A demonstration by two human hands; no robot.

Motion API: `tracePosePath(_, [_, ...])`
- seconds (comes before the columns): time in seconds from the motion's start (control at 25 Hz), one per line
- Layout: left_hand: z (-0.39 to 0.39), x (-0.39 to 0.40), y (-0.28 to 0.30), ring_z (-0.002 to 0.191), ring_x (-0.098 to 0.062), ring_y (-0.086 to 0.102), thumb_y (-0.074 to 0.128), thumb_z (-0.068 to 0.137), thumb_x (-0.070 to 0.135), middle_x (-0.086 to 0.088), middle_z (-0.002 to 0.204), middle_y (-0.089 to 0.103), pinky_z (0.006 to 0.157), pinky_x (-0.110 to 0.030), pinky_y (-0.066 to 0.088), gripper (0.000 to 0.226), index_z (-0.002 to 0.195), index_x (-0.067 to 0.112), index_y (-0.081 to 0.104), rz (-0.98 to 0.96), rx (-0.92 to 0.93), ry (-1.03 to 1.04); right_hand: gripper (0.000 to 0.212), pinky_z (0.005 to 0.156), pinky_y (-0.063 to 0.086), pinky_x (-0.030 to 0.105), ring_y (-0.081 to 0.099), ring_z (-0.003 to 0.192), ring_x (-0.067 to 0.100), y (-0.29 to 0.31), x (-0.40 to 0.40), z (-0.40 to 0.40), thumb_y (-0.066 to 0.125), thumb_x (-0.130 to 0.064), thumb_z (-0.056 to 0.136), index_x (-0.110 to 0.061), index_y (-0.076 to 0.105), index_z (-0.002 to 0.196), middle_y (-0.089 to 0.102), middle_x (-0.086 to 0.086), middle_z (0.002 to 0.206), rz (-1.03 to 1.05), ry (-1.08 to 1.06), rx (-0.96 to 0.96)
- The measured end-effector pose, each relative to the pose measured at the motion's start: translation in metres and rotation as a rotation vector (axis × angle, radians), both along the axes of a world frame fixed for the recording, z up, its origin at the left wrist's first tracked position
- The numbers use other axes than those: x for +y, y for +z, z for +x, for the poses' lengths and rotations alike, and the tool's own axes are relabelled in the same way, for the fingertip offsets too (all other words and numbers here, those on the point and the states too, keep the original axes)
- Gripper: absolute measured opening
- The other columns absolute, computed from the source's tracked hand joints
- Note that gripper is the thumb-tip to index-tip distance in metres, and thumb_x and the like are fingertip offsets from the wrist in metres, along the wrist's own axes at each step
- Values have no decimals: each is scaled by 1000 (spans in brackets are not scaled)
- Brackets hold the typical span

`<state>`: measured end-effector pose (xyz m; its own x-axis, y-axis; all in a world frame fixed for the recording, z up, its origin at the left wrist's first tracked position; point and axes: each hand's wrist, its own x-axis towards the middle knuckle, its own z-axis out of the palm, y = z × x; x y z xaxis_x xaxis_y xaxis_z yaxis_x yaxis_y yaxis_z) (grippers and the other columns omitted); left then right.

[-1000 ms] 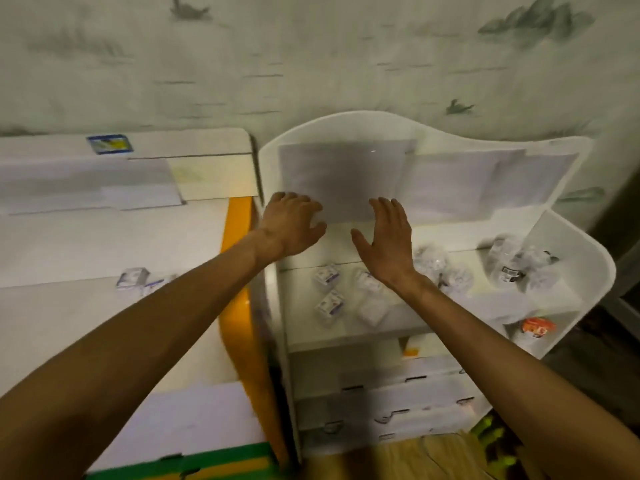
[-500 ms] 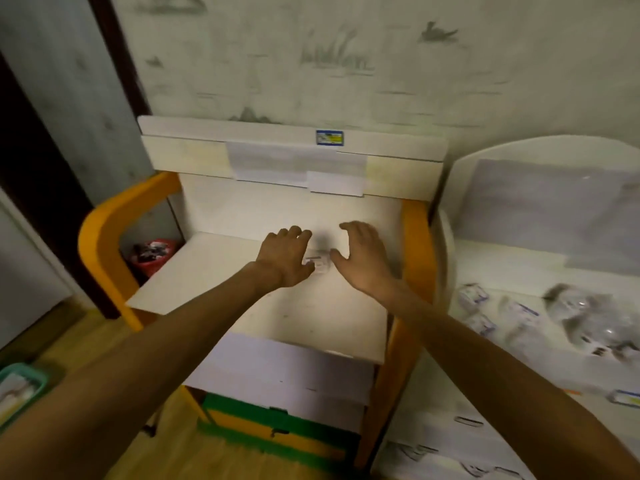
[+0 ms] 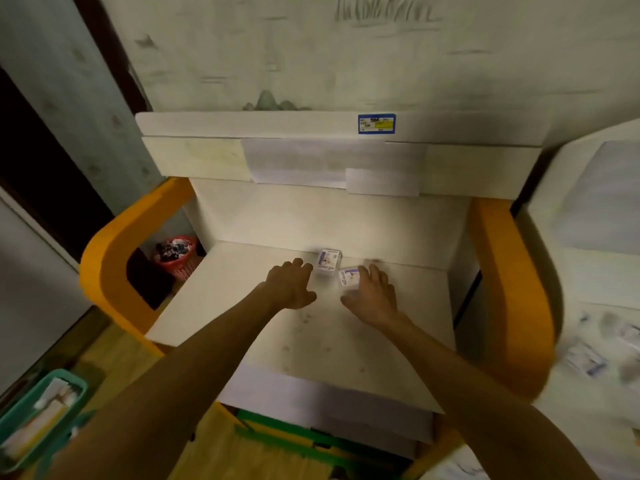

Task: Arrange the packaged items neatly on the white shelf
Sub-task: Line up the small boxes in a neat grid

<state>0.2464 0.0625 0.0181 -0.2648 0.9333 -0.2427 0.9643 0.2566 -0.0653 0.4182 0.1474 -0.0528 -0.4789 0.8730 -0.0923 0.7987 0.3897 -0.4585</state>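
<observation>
Two small white packaged items lie near the back of the cream board of the yellow-sided shelf [image 3: 346,341]. The rear package [image 3: 329,259] sits just right of my left hand's [image 3: 291,285] fingertips, which are loosely bent and hold nothing. The nearer package [image 3: 348,277] lies against the index finger of my right hand [image 3: 372,292], whose fingers are spread flat beside it. The white shelf [image 3: 588,209] shows at the right edge, with several blurred packaged items [image 3: 585,358] on its board.
Thick yellow side panels [image 3: 512,289] flank the board. A red basket [image 3: 176,254] stands behind the left panel and a teal bin [image 3: 38,417] sits on the wooden floor at lower left. A blue-yellow price label [image 3: 376,123] is on the top ledge.
The view swung from the white shelf to the yellow-sided shelf. Both hands moved there and reached further back; two packages now show where one was glimpsed between the hands.
</observation>
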Motion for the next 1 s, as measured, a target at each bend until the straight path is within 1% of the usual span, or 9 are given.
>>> tracePosePath(0.08, [-14, 23, -8, 128, -29, 49, 60, 91, 45, -7, 153, 36, 98, -43, 44, 72, 150, 17, 32, 14, -14, -51, 86, 113, 28, 44, 25, 142, 28, -11, 18, -15, 65, -53, 75, -18, 34, 147, 28, 5, 156, 22, -36, 46])
tracePosePath(0.2, [-29, 62, -20, 132, -29, 45, 67, 88, 40, -7, 158, 28, 98, -44, 46, 81, 153, 19, 23, 52, -23, -169, 81, 116, 23, 44, 23, 143, 28, -32, 38, -31, 64, -56, 76, -19, 40, 144, 31, 6, 153, 48, -27, 5])
tracePosePath(0.36, [-39, 96, -46, 142, -31, 32, 68, 86, 42, -8, 162, 18, 105, -47, 43, 92, 156, 18, 13, 51, -30, -232, 77, 115, 25, 55, 32, 140, 36, -47, 41, -38, 62, -56, 74, -15, 49, 138, 43, 12, 145, 189, -43, -21])
tracePosePath(0.48, [-38, 102, -68, 132, -31, 41, 70, 82, 49, -10, 154, 23, 99, -43, 46, 92, 152, 17, 20, 86, -54, -261, 80, 114, 26, 57, 34, 139, 37, -52, 39, -39, 59, -58, 72, -14, 50, 138, 45, 13, 143, 205, -56, -5])
tracePosePath(0.6, [-45, 110, -70, 124, -29, 44, 74, 71, 60, -9, 144, 31, 96, -42, 48, 96, 145, 16, 31, 100, -64, -257, 87, 116, 23, 56, 30, 142, 38, -49, 41, -36, 58, -59, 72, -13, 44, 144, 41, 14, 148, 165, -30, 10])
tracePosePath(0.76, [-51, 108, -65, 121, -27, 44, 77, 66, 64, -10, 138, 36, 95, -42, 49, 96, 139, 14, 39, 54, -69, -241, 98, 123, 8, 51, 7, 153, 30, -46, 43, -32, 61, -53, 82, -10, 16, 158, 15, 11, 164, 77, 24, -27])
tracePosePath(0.84, [-51, 101, -67, 120, -26, 46, 78, 66, 64, -8, 138, 38, 95, -41, 49, 97, 138, 13, 39, 61, -119, -223, 97, 123, 5, 50, 4, 154, 26, -46, 47, -31, 62, -50, 86, -9, 13, 158, 12, 10, 165, 68, 38, -8])
tracePosePath(0.92, [-53, 90, -69, 113, -23, 50, 78, 66, 64, -6, 133, 45, 93, -40, 49, 95, 137, 14, 39, 51, -161, -225, 92, 123, 11, 48, 13, 152, 28, -43, 45, -29, 65, -51, 85, -11, 22, 156, 21, 9, 162, 59, 46, 11])
tracePosePath(1.0, [-57, 81, -67, 107, -21, 52, 77, 67, 65, -3, 127, 50, 91, -37, 49, 94, 137, 16, 39, 61, -165, -243, 82, 117, 25, 42, 38, 138, 28, -41, 40, -22, 72, -54, 80, -17, 41, 146, 42, 6, 147, 76, -4, 80])
